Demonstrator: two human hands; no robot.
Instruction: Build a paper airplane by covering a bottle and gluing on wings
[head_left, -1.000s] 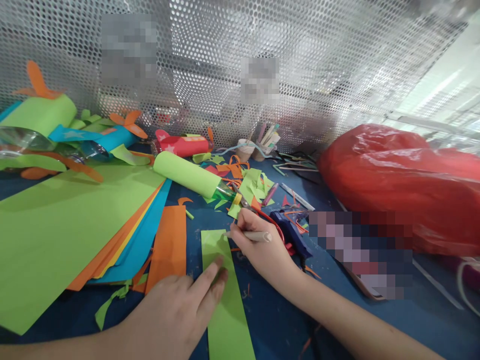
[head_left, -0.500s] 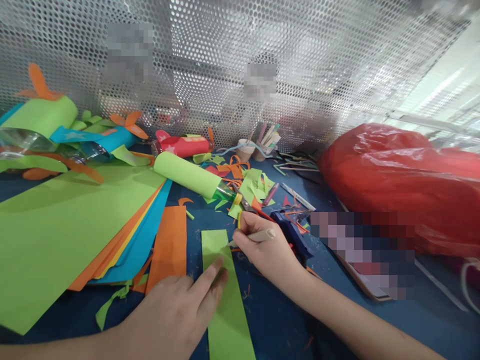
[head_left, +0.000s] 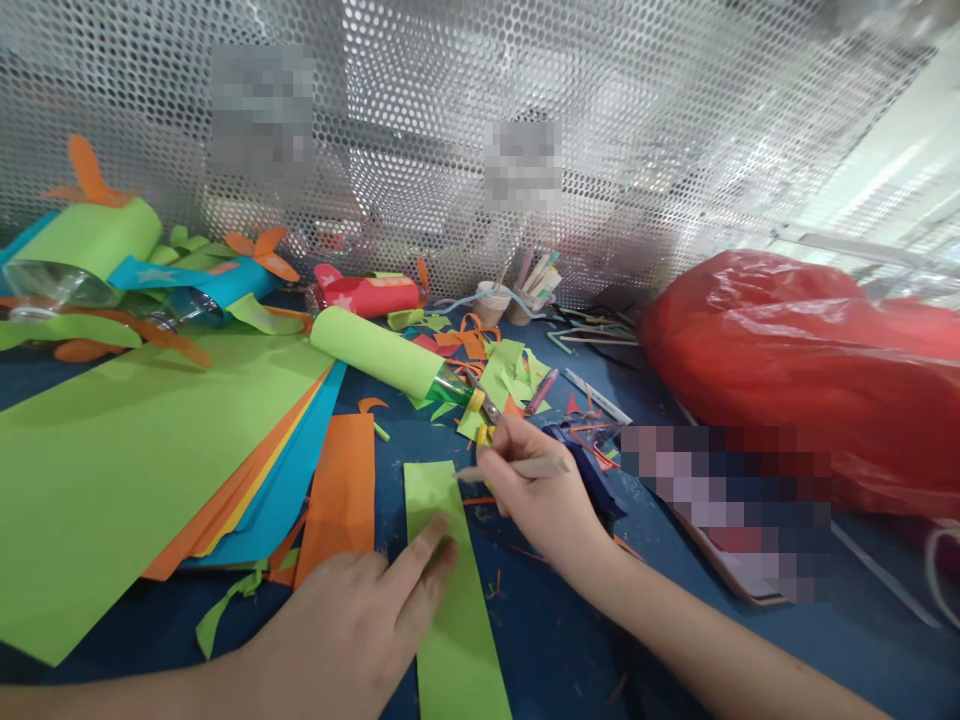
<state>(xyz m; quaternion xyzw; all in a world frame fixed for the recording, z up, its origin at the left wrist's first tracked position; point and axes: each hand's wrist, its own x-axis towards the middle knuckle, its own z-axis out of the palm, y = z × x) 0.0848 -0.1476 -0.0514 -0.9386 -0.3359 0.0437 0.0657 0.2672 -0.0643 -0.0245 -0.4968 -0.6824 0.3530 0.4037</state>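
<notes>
A narrow green paper strip (head_left: 457, 600) lies lengthwise on the blue table. My left hand (head_left: 375, 610) rests on its left edge, fingers stretched out and pressing the paper. Between the thumb and fingers of my right hand (head_left: 540, 490) is a pale grey felt-tip pen (head_left: 536, 467); its tip points left, at the strip's upper right corner. Whether the tip touches the paper I cannot tell. Just beyond that hand lie scissors (head_left: 489, 407), partly hidden, and a bottle wrapped in green paper (head_left: 382, 352) with a yellow cap.
Coloured sheets (head_left: 150, 450) are stacked at left, beside an orange strip (head_left: 339, 490). Paper-covered bottles (head_left: 232, 285) stand behind them. Scraps (head_left: 510, 370) and cups of pens (head_left: 532, 290) lie toward the perforated metal wall. A blue tool (head_left: 592, 470), a phone (head_left: 720, 530) and a red plastic bag (head_left: 795, 370) occupy the right.
My right hand has shifted slightly to the right and the pen now lies flatter, its tip near the strip's corner. The left hand stays on the strip.
</notes>
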